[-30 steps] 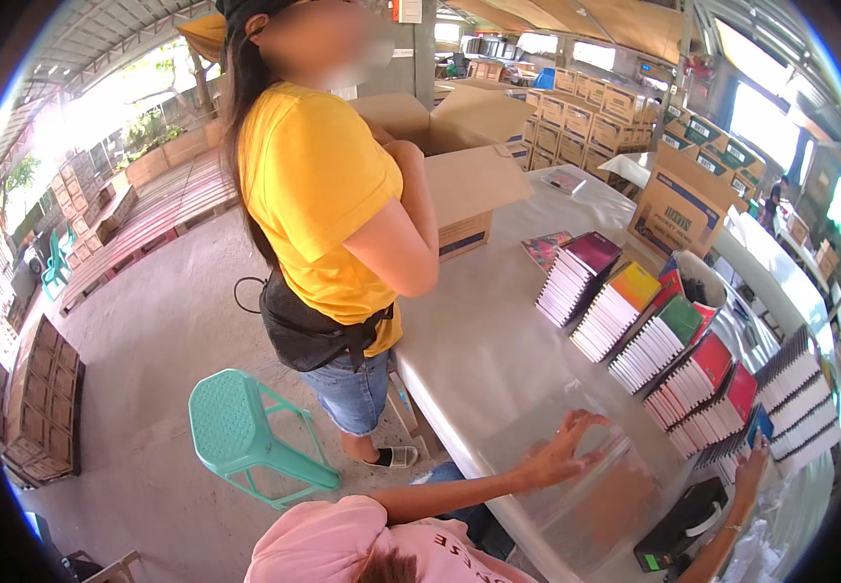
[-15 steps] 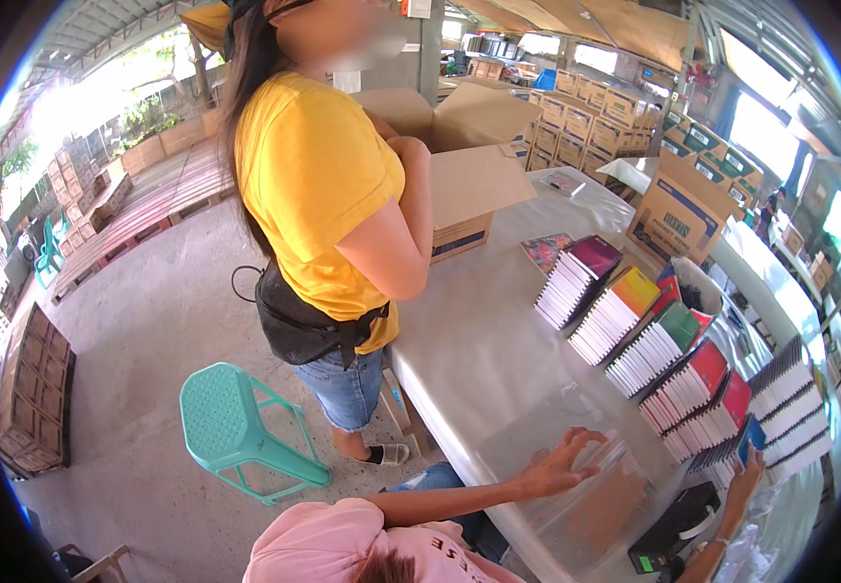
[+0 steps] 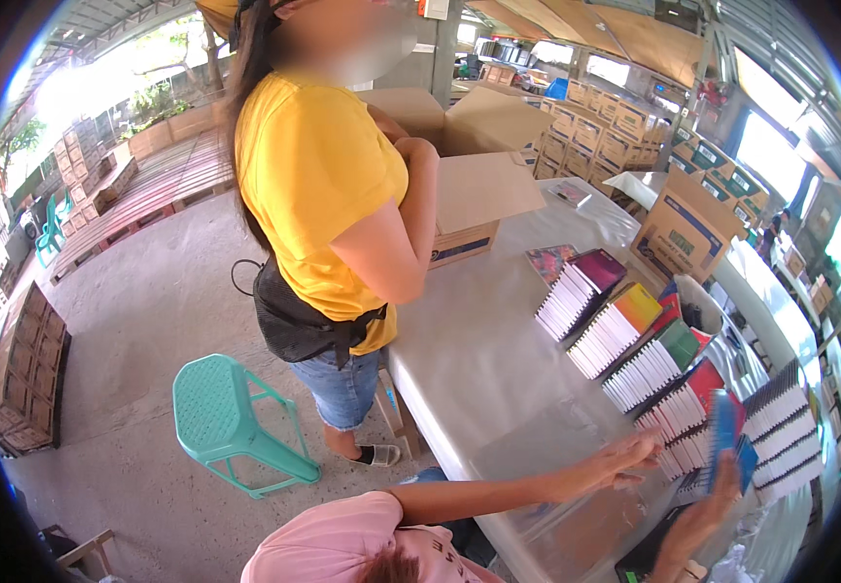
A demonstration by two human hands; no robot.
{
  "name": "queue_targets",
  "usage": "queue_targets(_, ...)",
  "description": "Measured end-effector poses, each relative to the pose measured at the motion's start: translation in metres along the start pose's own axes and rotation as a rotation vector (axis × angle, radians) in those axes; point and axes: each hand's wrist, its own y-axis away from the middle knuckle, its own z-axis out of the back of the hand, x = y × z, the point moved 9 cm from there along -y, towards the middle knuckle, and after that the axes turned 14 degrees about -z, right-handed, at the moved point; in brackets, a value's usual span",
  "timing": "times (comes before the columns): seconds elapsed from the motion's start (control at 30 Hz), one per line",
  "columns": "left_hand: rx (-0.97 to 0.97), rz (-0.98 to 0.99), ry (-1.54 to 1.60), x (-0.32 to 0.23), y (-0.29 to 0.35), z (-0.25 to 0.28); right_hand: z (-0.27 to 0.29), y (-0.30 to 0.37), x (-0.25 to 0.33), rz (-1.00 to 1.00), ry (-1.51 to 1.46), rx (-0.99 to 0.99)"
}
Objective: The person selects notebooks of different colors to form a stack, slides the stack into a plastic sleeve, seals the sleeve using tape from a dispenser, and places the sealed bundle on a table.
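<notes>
My right hand [image 3: 720,494] grips a blue spiral notebook [image 3: 724,428], held upright above the table and smeared by motion. Just left of it, my left hand [image 3: 624,461] is open with its fingers spread, pointing toward the red-covered notebooks [image 3: 685,442]. Whether its fingertips touch them, I cannot tell. Under my left forearm lies clear plastic [image 3: 537,449] on the table. Other stacks run away from me: green-covered [image 3: 642,379], yellow-covered [image 3: 615,328] and maroon-covered notebooks [image 3: 579,291]. Another stack with black spiral bindings [image 3: 783,428] stands at the right.
A person in a yellow shirt [image 3: 318,185] stands at the table's left side beside an open carton [image 3: 488,194]. Another carton [image 3: 687,225] stands behind the notebooks. On the floor is a green stool [image 3: 214,408]. A black object [image 3: 646,549] is partly behind my right forearm.
My right hand has lifted the blue notebook off its stack and brought it up and leftward. My left hand has moved right from over the plastic toward the notebooks.
</notes>
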Motion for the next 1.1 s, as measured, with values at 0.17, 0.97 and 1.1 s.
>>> queue_targets(0.17,-0.222,-0.173,-0.138,-0.016,0.007,0.062,-0.047,0.016,0.115,0.278,-0.065,0.541)
queue_targets(0.97,-0.513,-0.043,-0.191,-0.05,0.046,0.095,-0.112,-0.134,-0.198,-0.671,-0.392,0.229)
queue_targets(1.1,-0.467,-0.003,-0.185,-0.048,0.044,0.09,-0.074,-0.116,-0.099,-0.762,-0.85,0.273)
